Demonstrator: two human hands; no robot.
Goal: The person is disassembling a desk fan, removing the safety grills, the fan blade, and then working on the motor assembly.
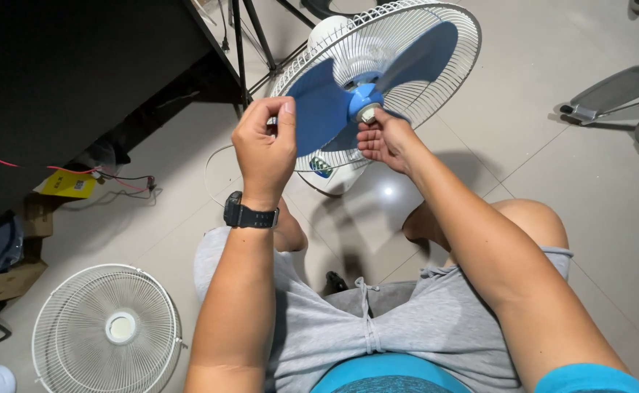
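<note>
Fan blade [319, 109], blue, sits on the fan's hub inside the white rear guard [443, 44], held up over the person's lap. Left hand [265, 149] pinches the edge of one blade, thumb and fingers closed on it. Right hand [385, 138] sits just below the hub, fingertips closed on the white cap [368, 113] at the centre. Loose front guard [108, 327] lies flat on the tiled floor [552, 175], lower left, well apart from both hands.

Left hand [265, 142] pinches (wrist raised); right hand [385, 138] curls its fingertips.
</note>
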